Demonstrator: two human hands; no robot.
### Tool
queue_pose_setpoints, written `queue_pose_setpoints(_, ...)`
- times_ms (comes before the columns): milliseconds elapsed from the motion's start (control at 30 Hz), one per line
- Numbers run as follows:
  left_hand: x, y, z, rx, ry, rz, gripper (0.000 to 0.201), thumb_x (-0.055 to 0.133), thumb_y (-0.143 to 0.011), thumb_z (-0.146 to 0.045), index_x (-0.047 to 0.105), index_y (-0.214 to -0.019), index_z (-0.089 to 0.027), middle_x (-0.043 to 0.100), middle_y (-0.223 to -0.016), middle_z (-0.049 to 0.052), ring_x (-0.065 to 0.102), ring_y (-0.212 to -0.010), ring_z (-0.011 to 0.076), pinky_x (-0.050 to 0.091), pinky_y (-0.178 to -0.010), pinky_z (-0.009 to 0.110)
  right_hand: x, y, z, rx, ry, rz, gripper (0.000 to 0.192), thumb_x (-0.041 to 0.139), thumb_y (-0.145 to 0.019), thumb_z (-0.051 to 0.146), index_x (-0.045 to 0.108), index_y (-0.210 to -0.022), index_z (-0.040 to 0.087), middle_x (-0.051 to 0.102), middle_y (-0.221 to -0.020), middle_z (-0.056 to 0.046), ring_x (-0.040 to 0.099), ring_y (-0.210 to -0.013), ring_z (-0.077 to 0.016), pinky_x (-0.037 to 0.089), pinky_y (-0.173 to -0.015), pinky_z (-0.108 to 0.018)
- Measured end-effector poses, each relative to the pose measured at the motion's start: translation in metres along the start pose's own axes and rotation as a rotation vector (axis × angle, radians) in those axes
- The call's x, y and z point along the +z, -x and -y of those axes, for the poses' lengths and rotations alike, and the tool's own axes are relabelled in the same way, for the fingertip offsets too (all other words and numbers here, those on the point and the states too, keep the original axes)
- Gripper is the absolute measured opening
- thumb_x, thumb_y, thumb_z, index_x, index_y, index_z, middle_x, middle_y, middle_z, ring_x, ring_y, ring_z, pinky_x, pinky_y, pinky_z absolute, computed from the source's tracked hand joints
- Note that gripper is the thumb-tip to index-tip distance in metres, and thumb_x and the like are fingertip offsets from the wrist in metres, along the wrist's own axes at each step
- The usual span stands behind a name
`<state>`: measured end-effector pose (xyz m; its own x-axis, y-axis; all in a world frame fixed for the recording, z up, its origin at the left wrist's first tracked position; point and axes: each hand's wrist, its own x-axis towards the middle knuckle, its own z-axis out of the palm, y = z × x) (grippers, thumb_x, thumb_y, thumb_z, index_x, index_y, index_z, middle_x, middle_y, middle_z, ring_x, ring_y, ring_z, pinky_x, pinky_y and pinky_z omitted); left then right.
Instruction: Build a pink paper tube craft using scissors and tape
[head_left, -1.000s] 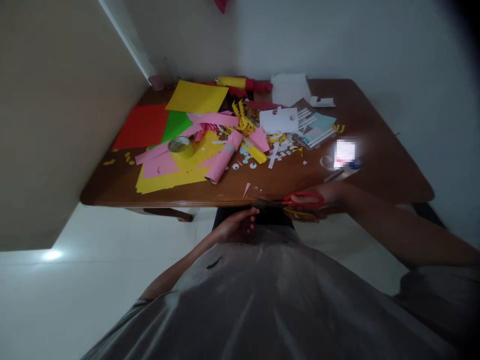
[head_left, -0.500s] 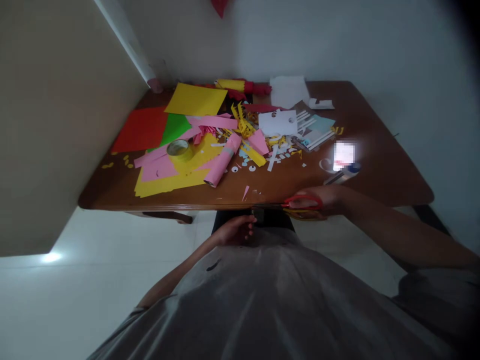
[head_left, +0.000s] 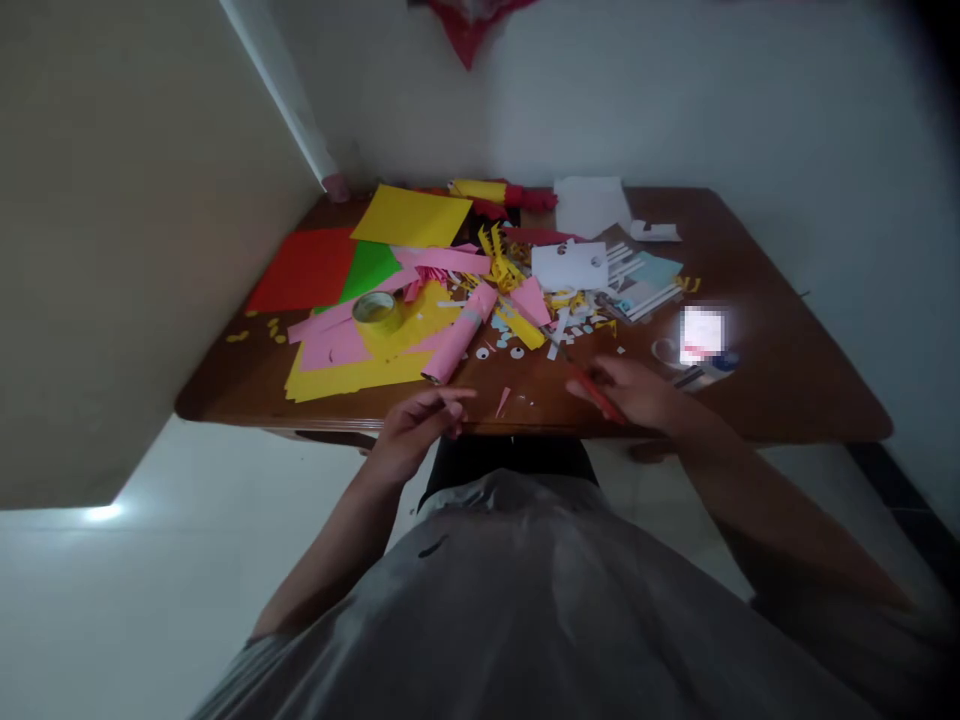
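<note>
My right hand (head_left: 637, 392) rests on the brown wooden table (head_left: 787, 380) near its front edge, gripping red-handled scissors (head_left: 596, 393) whose blades point away toward the paper scraps. My left hand (head_left: 416, 432) hovers at the table's front edge with fingers loosely apart, holding nothing I can make out; its fingertips are just short of a small pink paper sliver (head_left: 501, 402). A rolled pink paper tube (head_left: 459, 345) lies a little beyond the left hand.
Coloured sheets cover the left half of the table: red (head_left: 304, 268), green (head_left: 367, 268), yellow (head_left: 412, 215). A tape roll (head_left: 377, 310) sits on pink and yellow paper. White card (head_left: 570, 265) and scraps lie mid-table. A wall (head_left: 112, 250) stands left.
Both hands rose from the lap onto the table edge. The right hand swung the scissors from pointing left to pointing away. The view tilted slightly down the table.
</note>
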<state>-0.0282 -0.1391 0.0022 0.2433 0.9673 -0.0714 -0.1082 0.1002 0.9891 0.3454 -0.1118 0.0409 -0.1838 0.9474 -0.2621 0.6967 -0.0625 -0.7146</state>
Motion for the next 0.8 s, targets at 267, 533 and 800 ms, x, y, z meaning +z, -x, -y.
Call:
queue_pose_setpoints(267, 0.013, -0.043, -0.034, -0.021, 0.014, -0.024, 0.049, 0.096, -0.090, -0.050, 0.091, -0.129, -0.021, 0.083, -0.104, 0.006, 0.070, -0.077, 0.0144, 0.060, -0.071, 0.028, 0.007, -0.098, 0.025, 0.287, 0.610, -0.291, 0.051, 0.069, -0.111, 0.049, 0.083, -0.133, 0.005, 0.081, -0.138, -0.032, 0.079, -0.129, -0.0454, 0.062, -0.104, -0.048)
queue_pose_setpoints(533, 0.014, -0.056, -0.050, -0.057, 0.082, 0.041, 0.045, 0.094, -0.091, -0.043, 0.092, -0.129, -0.020, 0.081, -0.101, 0.007, 0.070, -0.075, 0.0149, 0.061, -0.071, 0.028, -0.002, -0.086, 0.027, 0.064, 0.438, -0.349, 0.032, 0.072, -0.110, 0.040, 0.089, -0.115, 0.013, 0.085, -0.127, -0.027, 0.079, -0.123, -0.0424, 0.060, -0.106, -0.051)
queue_pose_setpoints(800, 0.014, -0.076, -0.042, -0.093, 0.103, 0.121, 0.048, 0.097, -0.092, -0.048, 0.092, -0.132, -0.021, 0.082, -0.102, 0.007, 0.070, -0.078, 0.0148, 0.059, -0.073, 0.027, 0.038, -0.077, 0.069, -0.399, -0.606, -0.217, 0.029, 0.095, -0.093, 0.055, 0.089, -0.091, 0.027, 0.084, -0.082, -0.003, 0.072, -0.071, -0.0214, 0.056, -0.069, -0.035)
